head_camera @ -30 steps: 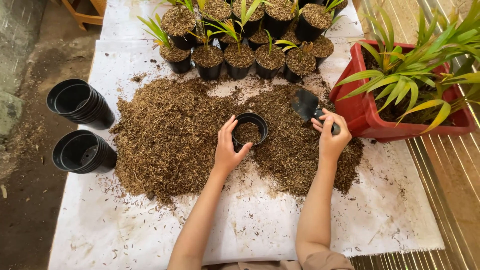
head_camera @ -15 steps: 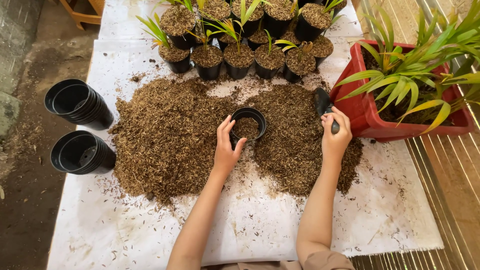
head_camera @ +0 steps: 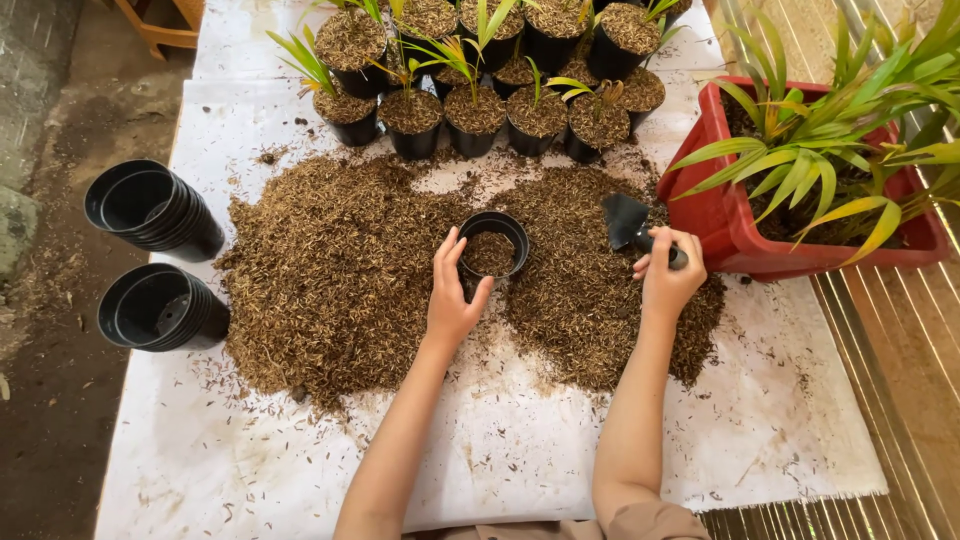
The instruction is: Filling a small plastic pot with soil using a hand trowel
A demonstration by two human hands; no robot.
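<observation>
Small round black plastic pot (head_camera: 493,243), partly filled with brown husk, sitting upright in middle of loose brown husk heap (head_camera: 350,270). Left hand (head_camera: 452,292) curling round pot's near wall, fingers half closed. Right hand (head_camera: 668,275) closing fist round handle of black scoop (head_camera: 627,222); blade, turned edge-on half a second ago, now tipping flat toward pot. Beyond pot: row of filled seedling pots (head_camera: 475,110). Right of pot: red rectangular planter (head_camera: 722,215), crowding scoop. Left of pot: two stacks of empty black pots (head_camera: 155,255).

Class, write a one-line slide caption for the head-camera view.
Left hand steadies a part-filled black pot amid loose husk mix while the right hand grips a black trowel.
</observation>
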